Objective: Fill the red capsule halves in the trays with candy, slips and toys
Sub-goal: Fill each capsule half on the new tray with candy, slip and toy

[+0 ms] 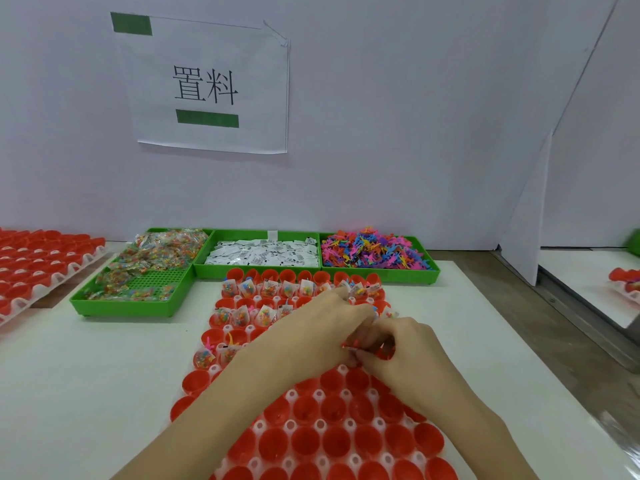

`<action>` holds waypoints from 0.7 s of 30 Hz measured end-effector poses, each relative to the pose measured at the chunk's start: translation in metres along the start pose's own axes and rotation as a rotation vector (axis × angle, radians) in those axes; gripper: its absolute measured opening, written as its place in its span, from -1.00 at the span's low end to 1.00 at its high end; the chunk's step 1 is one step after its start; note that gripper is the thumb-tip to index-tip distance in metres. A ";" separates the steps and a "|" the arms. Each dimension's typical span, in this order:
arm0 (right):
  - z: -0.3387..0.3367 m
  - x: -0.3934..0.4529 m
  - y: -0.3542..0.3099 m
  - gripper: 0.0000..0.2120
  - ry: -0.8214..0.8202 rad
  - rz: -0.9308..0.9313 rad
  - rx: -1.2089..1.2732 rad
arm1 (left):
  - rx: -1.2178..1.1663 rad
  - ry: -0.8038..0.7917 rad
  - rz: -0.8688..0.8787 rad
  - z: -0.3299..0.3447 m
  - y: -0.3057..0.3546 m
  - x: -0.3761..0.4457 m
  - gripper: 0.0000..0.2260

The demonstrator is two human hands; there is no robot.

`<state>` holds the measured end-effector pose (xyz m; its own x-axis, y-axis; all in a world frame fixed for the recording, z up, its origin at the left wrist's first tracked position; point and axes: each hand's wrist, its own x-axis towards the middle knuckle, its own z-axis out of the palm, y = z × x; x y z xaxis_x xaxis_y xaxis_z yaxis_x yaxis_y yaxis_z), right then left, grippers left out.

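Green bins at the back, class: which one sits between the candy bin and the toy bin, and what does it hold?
In the head view, the middle green bin lies between the candy bin and the toy bin; it holds white paper slips.

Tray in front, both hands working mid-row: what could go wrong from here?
1. Both forearms lie over the tray; the left hand could brush the filled halves and tip packets out.
2. The candy bin shows bare floor, so candy may run out first.
3. The right hand hides its grip, so a skipped half could go unnoticed.
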<state>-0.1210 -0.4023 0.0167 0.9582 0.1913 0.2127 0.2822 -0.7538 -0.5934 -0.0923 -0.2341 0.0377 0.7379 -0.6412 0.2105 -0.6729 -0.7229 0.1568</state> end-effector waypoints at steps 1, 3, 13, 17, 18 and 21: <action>0.000 0.000 0.000 -0.85 0.011 0.008 0.002 | -0.037 -0.009 -0.014 -0.003 -0.002 -0.001 -0.77; 0.001 -0.001 0.001 -0.77 0.026 0.013 0.001 | -0.091 -0.008 -0.040 -0.008 -0.006 -0.003 -0.86; 0.000 0.001 0.002 -0.85 -0.012 -0.022 -0.057 | -0.044 -0.046 -0.089 -0.010 0.000 -0.005 -0.85; -0.009 0.000 0.005 -0.93 -0.061 0.013 0.022 | 0.017 -0.072 -0.097 -0.013 0.006 -0.007 -0.78; -0.011 0.000 0.005 -0.92 -0.073 0.024 0.024 | 0.021 -0.074 -0.104 -0.015 0.008 -0.008 -0.74; -0.017 0.000 0.008 -0.73 -0.086 0.031 0.022 | -0.044 -0.086 -0.108 -0.027 0.007 -0.014 -0.62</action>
<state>-0.1197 -0.4195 0.0251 0.9668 0.2217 0.1271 0.2521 -0.7462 -0.6162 -0.1086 -0.2230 0.0615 0.8069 -0.5810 0.1068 -0.5892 -0.7784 0.2165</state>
